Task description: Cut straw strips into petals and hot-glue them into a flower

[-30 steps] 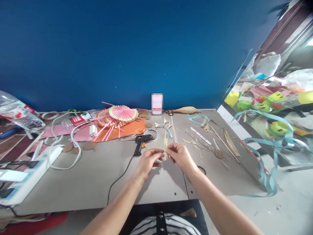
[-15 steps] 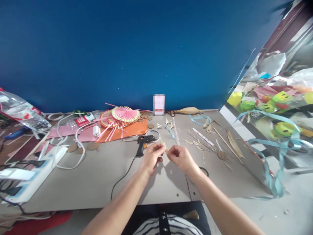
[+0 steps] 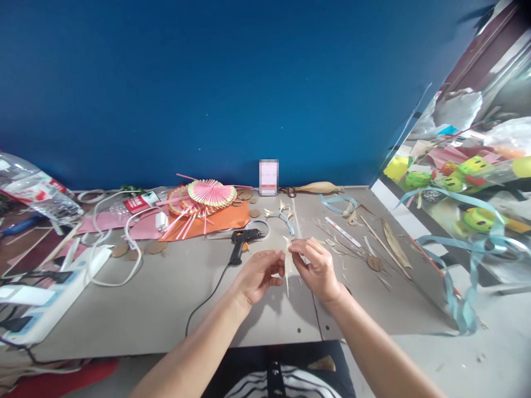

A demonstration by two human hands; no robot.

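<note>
A pale, pointed strip of dried husk (image 3: 287,271) hangs upright between my hands above the table's middle. My left hand (image 3: 260,273) pinches its left edge with thumb and forefinger, the other fingers curled. From the right, my right hand (image 3: 315,266) grips the strip near its upper part. Just left of my hands lies a black hot glue gun (image 3: 238,247) with its cable trailing to the front edge. Beyond my fingertips is a small twig-like piece (image 3: 286,217) with pale husk tips and a light blue wrapping.
Paper fans (image 3: 211,193) lie on orange sheet at back left, near a white power strip (image 3: 62,293) and plastic bottles (image 3: 37,188). A phone-like screen (image 3: 269,178) leans on the blue wall. Husk scraps, a white stick (image 3: 342,231) and blue ribbon (image 3: 470,276) are at right.
The husk strip has turned so its long point hangs downward. My right hand has shifted slightly and raised its fingers; my left hand still pinches the strip.
</note>
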